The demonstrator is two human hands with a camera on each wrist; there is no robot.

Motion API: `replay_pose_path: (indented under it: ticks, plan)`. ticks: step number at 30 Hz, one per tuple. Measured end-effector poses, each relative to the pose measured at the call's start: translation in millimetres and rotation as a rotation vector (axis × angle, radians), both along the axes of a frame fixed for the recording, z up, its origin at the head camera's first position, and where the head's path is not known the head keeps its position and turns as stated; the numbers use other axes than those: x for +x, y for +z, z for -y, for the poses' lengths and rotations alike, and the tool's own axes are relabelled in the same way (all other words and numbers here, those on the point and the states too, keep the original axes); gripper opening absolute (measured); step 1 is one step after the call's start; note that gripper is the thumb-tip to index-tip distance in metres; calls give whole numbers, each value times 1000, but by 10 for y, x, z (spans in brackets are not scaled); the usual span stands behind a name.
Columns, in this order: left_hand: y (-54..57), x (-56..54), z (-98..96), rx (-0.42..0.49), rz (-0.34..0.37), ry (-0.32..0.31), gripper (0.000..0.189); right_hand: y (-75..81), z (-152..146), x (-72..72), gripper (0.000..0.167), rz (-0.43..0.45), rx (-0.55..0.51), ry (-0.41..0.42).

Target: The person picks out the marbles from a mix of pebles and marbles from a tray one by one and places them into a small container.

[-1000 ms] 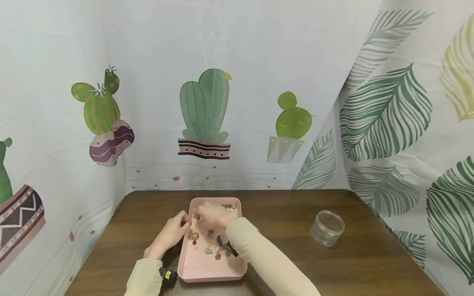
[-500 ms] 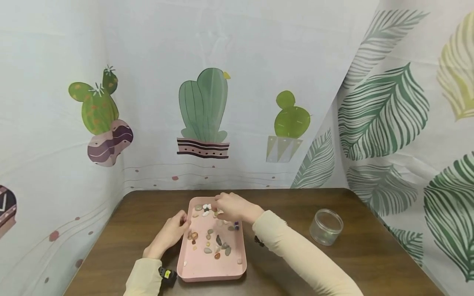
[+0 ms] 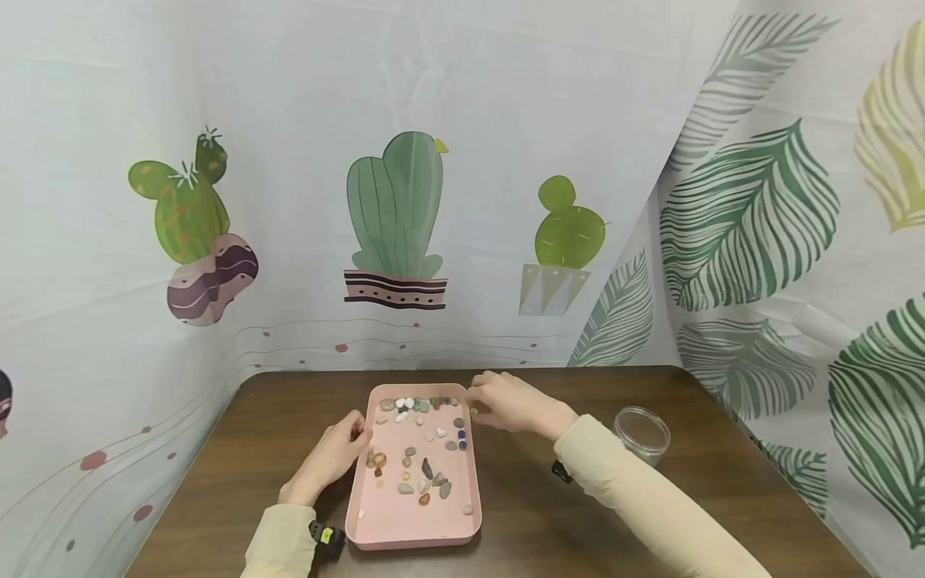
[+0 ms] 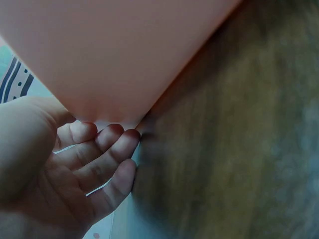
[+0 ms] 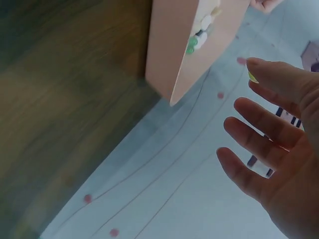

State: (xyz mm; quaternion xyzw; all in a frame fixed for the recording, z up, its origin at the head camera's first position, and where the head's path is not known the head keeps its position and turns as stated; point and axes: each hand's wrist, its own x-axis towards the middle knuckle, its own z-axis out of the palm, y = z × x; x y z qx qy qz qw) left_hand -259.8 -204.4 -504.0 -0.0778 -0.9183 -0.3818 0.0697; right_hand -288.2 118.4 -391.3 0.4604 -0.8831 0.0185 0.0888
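Observation:
A pink tray (image 3: 415, 526) lies on the brown table with several small pebbles (image 3: 425, 467) spread over its floor. My left hand (image 3: 334, 456) holds the tray's left side, fingertips against the outer wall and thumb at the rim; the left wrist view shows those curled fingers (image 4: 112, 134) close up. Just beyond the tray's far right corner is my right hand (image 3: 515, 403). Its thumb and index finger pinch a small yellow-green pebble (image 5: 252, 77), mostly covered by the fingertips. The other right-hand fingers (image 5: 259, 142) are spread loosely.
To the right stands a clear round jar (image 3: 643, 432), its lower part overlapped by the right sleeve (image 3: 636, 482). Along the tray's far edge runs a row of white, green and brown stones. Patterned cloth (image 3: 477, 241) hangs behind the table (image 3: 578, 514).
My right hand has moved from over the tray's far left area, across the tray, to just past its right rim, with the small pebble pinched. The left hand has stayed at the tray.

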Motion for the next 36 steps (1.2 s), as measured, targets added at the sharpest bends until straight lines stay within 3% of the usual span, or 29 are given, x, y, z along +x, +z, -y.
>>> replay_pose_path:
  ticks: [10,23,36]
  plan:
    - [5,-1,-8,12,25,2,13,-102,-725,51,12,-77,-173,-28]
    - [-8,-7,24,21,14,-4,13,0,-1504,206,17,-97,-366,-234]
    - [-1,15,12,26,19,-9,12,-182,-2122,379,16,-115,-441,-417]
